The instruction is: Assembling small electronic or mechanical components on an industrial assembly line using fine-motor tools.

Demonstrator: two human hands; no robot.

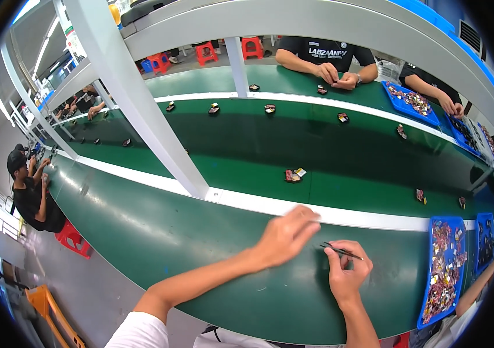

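My right hand [349, 271] is closed around a pair of dark tweezers [346, 252], their tips pointing left above the green worktop [218, 232]. To its left, my left hand [287, 236] reaches over the worktop near the white rail. Its fingers are blurred by motion, but they look stretched out and apart from the thumb, with nothing visible in them. Beyond the rail, a small black part with red, white and yellow bits [294, 176] lies on the green conveyor belt [247, 159]; it is the nearest piece to my left hand.
A blue tray [432, 278] of small colourful pieces stands at the right, beside another blue tray [484, 246] of dark parts. A grey post [136, 104] rises from the white rail [258, 205]. Co-workers sit across the belt and at far left.
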